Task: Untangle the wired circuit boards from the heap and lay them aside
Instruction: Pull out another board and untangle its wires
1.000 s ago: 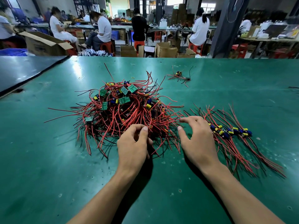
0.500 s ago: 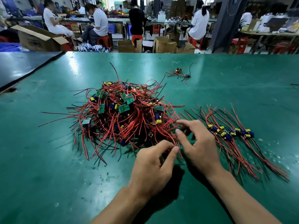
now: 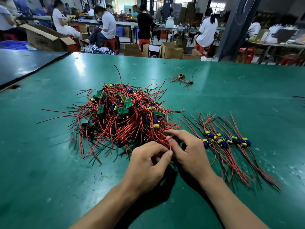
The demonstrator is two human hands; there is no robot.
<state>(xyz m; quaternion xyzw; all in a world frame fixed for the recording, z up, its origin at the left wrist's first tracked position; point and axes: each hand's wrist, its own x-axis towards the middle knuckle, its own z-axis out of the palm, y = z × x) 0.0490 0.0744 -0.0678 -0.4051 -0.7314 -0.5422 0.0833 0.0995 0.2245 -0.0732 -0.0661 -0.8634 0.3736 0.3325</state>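
Observation:
A tangled heap (image 3: 122,118) of small green circuit boards with red and black wires lies in the middle of the green table (image 3: 49,171). To its right, a row of sorted boards (image 3: 226,140) lies side by side, wires fanned out. At the heap's near right edge, my left hand (image 3: 146,164) pinches red wires between thumb and fingers. My right hand (image 3: 188,151) is just beside it, fingers curled round the same bunch of red wires. Which board those wires belong to is hidden under my hands.
A small stray wired board (image 3: 182,79) lies farther back on the table, and a yellow rubber band (image 3: 134,78) beside it. A dark table (image 3: 19,65) abuts on the left. Beyond the far edge are cardboard boxes (image 3: 170,51) and seated people at benches.
My left hand has slid right along the heap's near edge to meet my right hand. Both hands have closed on red wires there, and the view has shifted slightly.

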